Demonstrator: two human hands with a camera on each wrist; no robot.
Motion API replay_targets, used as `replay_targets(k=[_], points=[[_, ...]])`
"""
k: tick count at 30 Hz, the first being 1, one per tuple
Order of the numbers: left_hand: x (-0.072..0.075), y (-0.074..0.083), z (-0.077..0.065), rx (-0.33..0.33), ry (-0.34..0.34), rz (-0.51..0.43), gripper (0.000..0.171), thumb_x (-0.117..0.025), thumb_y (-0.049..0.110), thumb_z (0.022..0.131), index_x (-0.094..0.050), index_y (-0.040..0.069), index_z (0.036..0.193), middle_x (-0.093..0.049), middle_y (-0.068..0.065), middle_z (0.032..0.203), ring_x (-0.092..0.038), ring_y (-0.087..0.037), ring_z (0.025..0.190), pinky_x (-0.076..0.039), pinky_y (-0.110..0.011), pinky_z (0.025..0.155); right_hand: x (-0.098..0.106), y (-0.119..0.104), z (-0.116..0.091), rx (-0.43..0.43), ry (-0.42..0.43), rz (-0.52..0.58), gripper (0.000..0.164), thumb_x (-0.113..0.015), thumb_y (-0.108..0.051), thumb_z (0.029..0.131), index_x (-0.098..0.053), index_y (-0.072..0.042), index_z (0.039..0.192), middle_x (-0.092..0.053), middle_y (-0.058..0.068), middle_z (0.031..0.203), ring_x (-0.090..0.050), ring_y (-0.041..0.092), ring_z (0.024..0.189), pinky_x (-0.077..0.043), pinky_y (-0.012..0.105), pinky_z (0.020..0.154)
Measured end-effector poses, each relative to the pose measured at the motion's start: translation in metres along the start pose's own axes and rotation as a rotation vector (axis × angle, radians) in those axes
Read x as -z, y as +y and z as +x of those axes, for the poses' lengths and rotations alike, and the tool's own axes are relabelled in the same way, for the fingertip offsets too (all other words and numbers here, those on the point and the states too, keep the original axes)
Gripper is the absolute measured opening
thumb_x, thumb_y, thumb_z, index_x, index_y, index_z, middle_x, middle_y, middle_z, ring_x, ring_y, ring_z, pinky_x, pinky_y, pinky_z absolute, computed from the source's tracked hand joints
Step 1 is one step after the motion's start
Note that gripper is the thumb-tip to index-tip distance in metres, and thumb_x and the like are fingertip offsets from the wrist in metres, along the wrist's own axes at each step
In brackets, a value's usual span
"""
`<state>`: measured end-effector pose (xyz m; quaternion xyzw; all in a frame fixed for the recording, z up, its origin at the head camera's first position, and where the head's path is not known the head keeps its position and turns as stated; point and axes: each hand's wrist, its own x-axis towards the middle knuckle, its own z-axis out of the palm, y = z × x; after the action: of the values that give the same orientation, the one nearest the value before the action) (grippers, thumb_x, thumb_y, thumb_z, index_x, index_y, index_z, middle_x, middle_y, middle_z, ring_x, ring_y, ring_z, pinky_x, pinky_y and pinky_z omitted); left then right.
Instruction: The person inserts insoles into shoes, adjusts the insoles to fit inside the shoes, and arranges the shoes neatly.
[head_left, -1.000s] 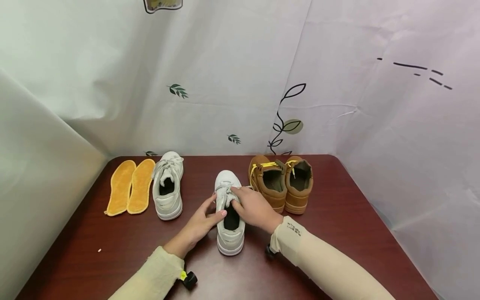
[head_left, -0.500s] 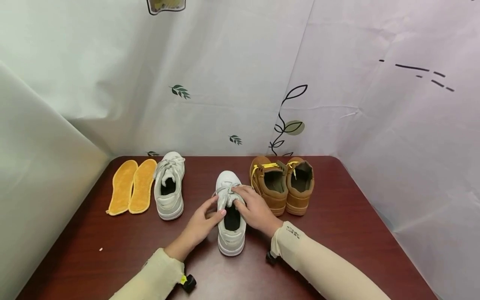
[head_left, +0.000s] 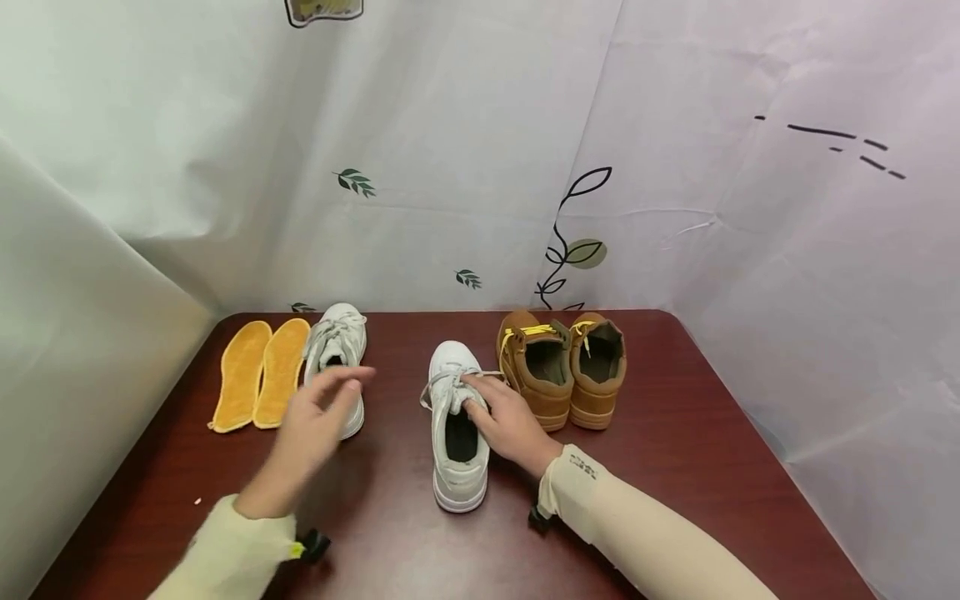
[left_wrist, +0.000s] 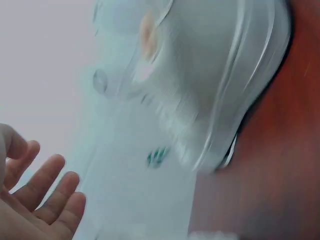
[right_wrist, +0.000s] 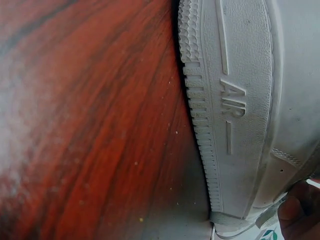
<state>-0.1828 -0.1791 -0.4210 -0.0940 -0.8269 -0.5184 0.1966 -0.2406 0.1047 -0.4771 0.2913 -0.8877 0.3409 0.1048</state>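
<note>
A white sneaker point(head_left: 459, 487) stands on the table, heel toward me, with laces loose at its sides. My right hand point(head_left: 517, 429) holds it at the lace area, thumb by the opening and fingers over the laces. In the right wrist view, the sneaker's sole point(right_wrist: 232, 100) fills the middle, with fingers point(right_wrist: 295, 212) at its upper edge. My left hand point(head_left: 309, 425) is in the air to the left, holding nothing, and overlaps a second white sneaker point(head_left: 341, 321). Its fingers point(left_wrist: 65, 187) are spread loosely in the left wrist view, where the nearer sneaker point(left_wrist: 200, 65) looks blurred.
Two yellow insoles point(head_left: 243, 371) lie side by side at the far left. At the back right stands a pair of brown shoes point(head_left: 551, 400) with yellow laces, close to my right hand. A light curtain point(head_left: 450, 167) rises behind the dark red table point(head_left: 420, 567).
My left hand has let go of the middle sneaker and moved left, in front of the other white sneaker. The right hand stays where it was on the middle sneaker.
</note>
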Motion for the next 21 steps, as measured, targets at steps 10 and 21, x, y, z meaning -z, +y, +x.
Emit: replay_targets(k=[10, 21], points=[[0.065, -0.059, 0.027, 0.128, 0.01, 0.39, 0.033, -0.055, 0.019, 0.1, -0.065, 0.004, 0.128, -0.063, -0.021, 0.13, -0.059, -0.032, 0.117, -0.05, -0.039, 0.096, -0.002, -0.001, -0.002, -0.034, -0.017, 0.022, 0.042, -0.052, -0.03, 0.103, -0.057, -0.018, 0.142, -0.062, 0.001, 0.134, -0.058, 0.017, 0.125, -0.047, 0.042, 0.104], [0.081, -0.107, 0.034, 0.101, -0.38, 0.738, 0.049, -0.062, 0.017, 0.091, -0.056, -0.014, 0.128, -0.057, -0.037, 0.126, -0.052, -0.056, 0.117, -0.04, -0.066, 0.099, -0.002, -0.002, -0.001, -0.038, -0.017, 0.014, 0.041, -0.052, -0.03, 0.102, -0.058, -0.019, 0.142, -0.061, 0.001, 0.135, -0.057, 0.017, 0.126, -0.047, 0.042, 0.105]])
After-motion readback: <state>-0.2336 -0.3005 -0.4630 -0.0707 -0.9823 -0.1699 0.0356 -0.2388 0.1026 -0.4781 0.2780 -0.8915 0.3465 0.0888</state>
